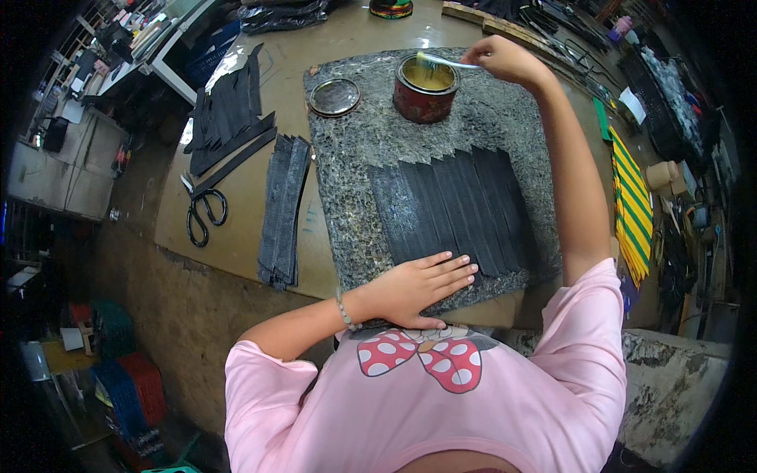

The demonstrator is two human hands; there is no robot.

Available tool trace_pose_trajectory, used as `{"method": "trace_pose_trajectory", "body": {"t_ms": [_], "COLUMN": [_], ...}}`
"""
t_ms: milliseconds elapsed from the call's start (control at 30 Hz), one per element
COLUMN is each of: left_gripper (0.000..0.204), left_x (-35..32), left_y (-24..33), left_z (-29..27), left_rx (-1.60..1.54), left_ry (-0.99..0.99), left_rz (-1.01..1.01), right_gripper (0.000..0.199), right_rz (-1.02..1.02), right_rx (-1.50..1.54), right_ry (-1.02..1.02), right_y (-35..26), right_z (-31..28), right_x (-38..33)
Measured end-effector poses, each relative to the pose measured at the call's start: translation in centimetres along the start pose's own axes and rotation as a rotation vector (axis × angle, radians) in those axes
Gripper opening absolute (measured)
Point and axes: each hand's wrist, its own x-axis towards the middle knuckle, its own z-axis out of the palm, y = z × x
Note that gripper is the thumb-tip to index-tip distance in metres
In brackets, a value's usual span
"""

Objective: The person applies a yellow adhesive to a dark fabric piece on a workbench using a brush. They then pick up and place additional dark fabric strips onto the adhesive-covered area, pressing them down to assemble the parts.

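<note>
The right hand (505, 61) has fingers pinching the brush (451, 61) at the far can (424, 105); wiping off drips should help. The left hand (416, 290), fingers slightly spread, should steady the near ends of the black strips (451, 205).

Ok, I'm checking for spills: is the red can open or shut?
Open: the lid lies beside the red can, its top uncovered; the right hand holds a brush over it.

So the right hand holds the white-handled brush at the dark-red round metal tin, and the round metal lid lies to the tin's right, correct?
No: the round metal lid lies to the left of the dark-red round metal tin, as the head view shows. The right hand does hold the white-handled brush at it.
</note>
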Motion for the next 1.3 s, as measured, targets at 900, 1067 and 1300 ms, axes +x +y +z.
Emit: {"method": "trace_pose_trajectory", "body": {"t_ms": [900,1067,1300], "left_gripper": [0.087,0.086,0.085], "left_x": [1.4,1.4,1.4], "left_y": [0.8,0.8,0.6], "left_z": [0.6,0.6,0.8], "left_rx": [0.017,0.015,-0.013], "left_ry": [-0.002,0.006,0.005], "left_rz": [0.030,0.028,0.020], "right_gripper": [0.018,0.019,0.016], "right_rz": [-0.216,-0.213,-0.202], "right_rx": [0.213,-0.041,0.357], "right_ry": [0.039,0.267,0.186], "right_y": [-4.1,-3.9,-4.3], "right_z": [10.7,12.3,9.5], "right_x": [-20.9,-14.2,-18.1]}}
